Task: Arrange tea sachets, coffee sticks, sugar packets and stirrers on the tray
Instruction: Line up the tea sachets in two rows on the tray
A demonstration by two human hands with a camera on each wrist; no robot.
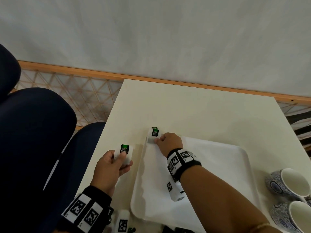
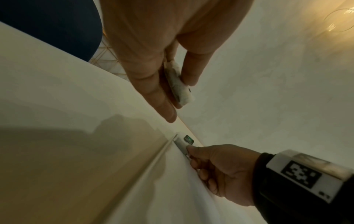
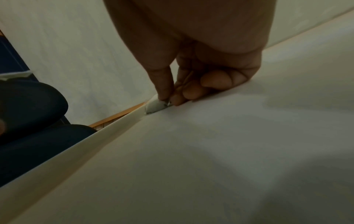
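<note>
Left hand (image 1: 111,163) palm up, near left, thumb and curled fingers pinching a tea sachet (image 1: 124,151). Right arm reaches far-left; right hand (image 1: 169,140) knuckles up, thumb and forefinger pinching another tea sachet (image 1: 154,135).

Worktop: cream rectangular worktop (image 1: 193,111), smooth matt top, its far edge close to the wall
Cups: two blue-and-white patterned ceramic cups (image 1: 289,184), white inside, lying on their sides at the worktop's right edge, one just nearer the camera than the other, openings facing up and right
Chairs: dark navy padded chairs (image 1: 33,128) left of the worktop, one seat edge just beside its left side
Wall: pale grey-white plaster wall (image 1: 151,34) across the top
Skirting: orange-brown wooden skirting strip (image 1: 84,71) along the wall's foot
Floor: beige floor with thin diamond lattice pattern (image 1: 80,93) between chairs and wall
</note>
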